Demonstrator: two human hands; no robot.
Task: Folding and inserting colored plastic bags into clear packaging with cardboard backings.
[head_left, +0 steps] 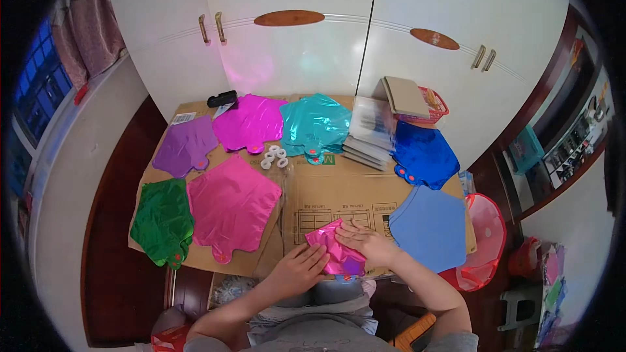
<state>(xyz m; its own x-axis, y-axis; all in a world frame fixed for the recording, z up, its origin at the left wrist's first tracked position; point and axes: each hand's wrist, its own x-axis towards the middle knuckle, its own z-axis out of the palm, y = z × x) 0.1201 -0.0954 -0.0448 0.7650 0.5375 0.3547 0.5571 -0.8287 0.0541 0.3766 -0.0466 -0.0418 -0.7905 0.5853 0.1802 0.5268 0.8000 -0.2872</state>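
Note:
A folded shiny pink foil balloon (pixel 336 249) lies on the near edge of the flattened cardboard (pixel 339 192). My left hand (pixel 297 268) presses on its lower left part. My right hand (pixel 365 240) lies flat across its upper right part, fingers pointing left. Both hands hold the foil down against the cardboard.
Flat foil balloons are spread over the cardboard: green (pixel 163 221), pink (pixel 231 205), purple (pixel 186 145), magenta (pixel 251 122), teal (pixel 315 124), dark blue (pixel 424 154), light blue (pixel 430 228). Small white tape rolls (pixel 274 156) lie mid-table. A stack of clear packets (pixel 372 132) and a red basket (pixel 430 107) stand behind.

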